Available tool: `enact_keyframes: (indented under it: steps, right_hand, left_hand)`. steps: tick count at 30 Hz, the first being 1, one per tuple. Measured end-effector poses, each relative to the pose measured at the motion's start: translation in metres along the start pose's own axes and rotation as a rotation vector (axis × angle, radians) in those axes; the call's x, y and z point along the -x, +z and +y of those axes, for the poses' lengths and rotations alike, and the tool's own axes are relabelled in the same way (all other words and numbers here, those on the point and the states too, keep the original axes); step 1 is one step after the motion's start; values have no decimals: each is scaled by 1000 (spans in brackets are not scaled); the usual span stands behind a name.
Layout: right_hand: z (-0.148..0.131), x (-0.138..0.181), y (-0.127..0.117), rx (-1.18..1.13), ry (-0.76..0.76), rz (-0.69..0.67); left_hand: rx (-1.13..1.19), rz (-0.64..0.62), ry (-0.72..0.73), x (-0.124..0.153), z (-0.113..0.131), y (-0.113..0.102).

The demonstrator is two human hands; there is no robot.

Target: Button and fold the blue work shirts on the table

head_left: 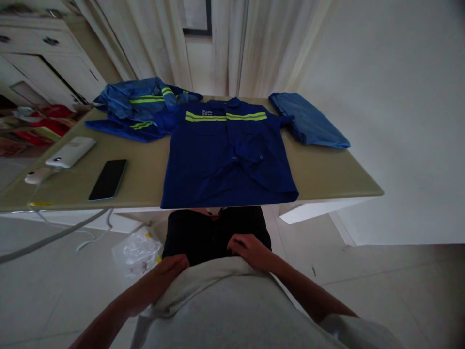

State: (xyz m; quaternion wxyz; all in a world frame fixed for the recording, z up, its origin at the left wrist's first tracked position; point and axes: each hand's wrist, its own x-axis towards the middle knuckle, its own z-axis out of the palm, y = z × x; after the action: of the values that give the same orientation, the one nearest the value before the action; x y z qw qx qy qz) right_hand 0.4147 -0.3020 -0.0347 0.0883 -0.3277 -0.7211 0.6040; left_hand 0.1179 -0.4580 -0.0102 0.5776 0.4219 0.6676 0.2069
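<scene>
A dark blue short-sleeved work shirt (203, 160) with yellow-green reflective bands lies spread on the table, collar at the far side. Its hem reaches the near table edge, and its lower right front is creased and folded over. Both my hands are below the table edge, apart from the shirt. My left hand (169, 271) rests at my waist by the hem of my light top, its fingers loosely bent and partly hidden. On my dark trousers (189, 232) lies my right hand (250, 249), fingers slightly curled. No held object shows in either hand.
At the back left of the table (327, 179) is a rumpled blue jacket (145, 97) with reflective bands. Folded lighter blue clothing (312, 121) lies at the right. A black phone (108, 180), a white device (70, 151) and a grey cable (61, 235) are at the left.
</scene>
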Motion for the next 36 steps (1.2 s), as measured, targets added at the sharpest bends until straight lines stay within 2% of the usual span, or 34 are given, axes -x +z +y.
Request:
enact_keyframes:
  steps: [2, 4, 6, 8, 10, 13, 17, 20, 23, 26, 30, 33, 36]
  right_hand:
    - [4, -13, 10, 95, 72, 48]
    - [6, -25, 19, 159, 105, 38]
    - [8, -33, 27, 180, 118, 29]
    - [10, -36, 31, 125, 92, 38]
    - [13, -34, 32, -18, 34, 55]
    - [16, -26, 32, -277, -31, 109]
    - [16, -18, 32, -552, -69, 123]
    - [17, -18, 33, -678, -56, 121]
    - [18, -19, 33, -702, -70, 150]
    - [20, -19, 32, -692, -84, 192]
    - [25, -19, 33, -724, -74, 275]
    - [32, -21, 36, -764, -58, 301]
    - [33, -22, 37, -748, -35, 287]
  left_hand:
    - [-145, -41, 40, -16, 8, 7]
    - [-269, -80, 100, -38, 15, 17]
    - [-378, -49, 105, -59, 21, 29]
    - [-466, 3, 115, -74, 24, 38]
    - [-478, 4, 213, -81, 25, 44]
    - [-305, -77, 328, -81, 21, 48]
    - [6, -140, 197, -73, 12, 44]
    - [65, -157, 170, -66, 8, 40]
    - [53, -118, 186, -62, 8, 40]
    - [-1, -26, 220, -63, 11, 44]
    - [79, -77, 262, -66, 15, 47]
    - [254, -26, 212, -64, 15, 47]
    - [608, 35, 84, -58, 12, 45]
